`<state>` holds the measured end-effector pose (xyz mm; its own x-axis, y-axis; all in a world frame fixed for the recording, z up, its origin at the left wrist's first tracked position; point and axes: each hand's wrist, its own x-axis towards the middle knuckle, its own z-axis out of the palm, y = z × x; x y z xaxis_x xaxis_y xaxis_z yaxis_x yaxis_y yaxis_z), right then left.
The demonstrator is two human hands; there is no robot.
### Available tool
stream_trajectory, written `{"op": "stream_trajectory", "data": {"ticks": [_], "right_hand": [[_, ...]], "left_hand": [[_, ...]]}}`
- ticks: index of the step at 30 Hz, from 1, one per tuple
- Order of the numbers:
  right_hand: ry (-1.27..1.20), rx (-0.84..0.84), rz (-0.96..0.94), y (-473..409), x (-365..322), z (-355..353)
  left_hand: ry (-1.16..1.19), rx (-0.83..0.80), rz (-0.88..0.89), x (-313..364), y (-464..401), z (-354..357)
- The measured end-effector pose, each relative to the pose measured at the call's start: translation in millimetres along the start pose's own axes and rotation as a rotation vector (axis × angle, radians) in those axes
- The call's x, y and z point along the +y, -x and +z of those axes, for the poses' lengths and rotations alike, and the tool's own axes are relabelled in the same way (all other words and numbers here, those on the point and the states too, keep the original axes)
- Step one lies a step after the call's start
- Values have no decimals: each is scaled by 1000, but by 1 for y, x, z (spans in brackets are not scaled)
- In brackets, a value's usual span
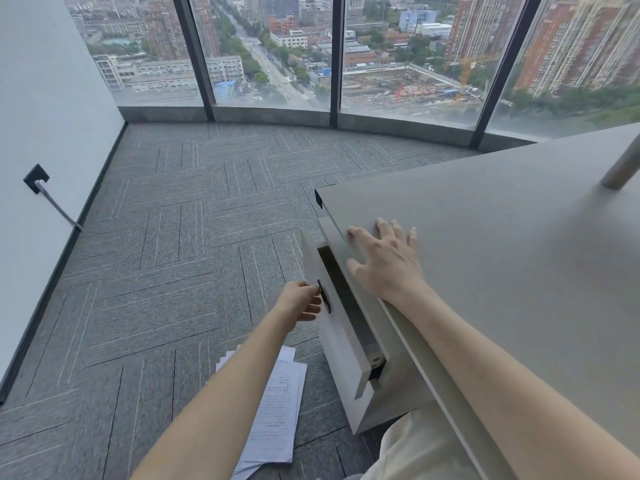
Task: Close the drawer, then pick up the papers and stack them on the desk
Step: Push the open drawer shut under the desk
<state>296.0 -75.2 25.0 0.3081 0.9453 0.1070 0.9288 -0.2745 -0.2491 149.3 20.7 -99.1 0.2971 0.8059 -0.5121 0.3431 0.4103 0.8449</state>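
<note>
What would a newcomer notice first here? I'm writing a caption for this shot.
Probably the windows across the top, with the city far below. Next, the left hand at the handle of a partly open drawer, while the right hand lies flat on the desk. Papers are scattered on the carpet below.

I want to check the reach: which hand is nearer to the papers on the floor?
Left. The left hand is at the drawer front, above the papers; the right hand rests higher on the desk.
</note>
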Motion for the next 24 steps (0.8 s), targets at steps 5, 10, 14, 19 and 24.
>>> {"op": "stream_trajectory", "data": {"ticks": [5, 10, 14, 19, 24], "right_hand": [[-9, 12, -1, 0, 0, 1], [-18, 16, 1, 1, -2, 0], [-9, 24, -2, 2, -3, 0], [-1, 27, -4, 1, -4, 2], [3, 34, -2, 0, -5, 3]], "left_hand": [[49, -45, -25, 5, -8, 12], [156, -80, -42, 7, -18, 25], [210, -94, -46, 11, -21, 34], [223, -104, -34, 13, -25, 33], [264, -132, -41, 10, -30, 33]]}}
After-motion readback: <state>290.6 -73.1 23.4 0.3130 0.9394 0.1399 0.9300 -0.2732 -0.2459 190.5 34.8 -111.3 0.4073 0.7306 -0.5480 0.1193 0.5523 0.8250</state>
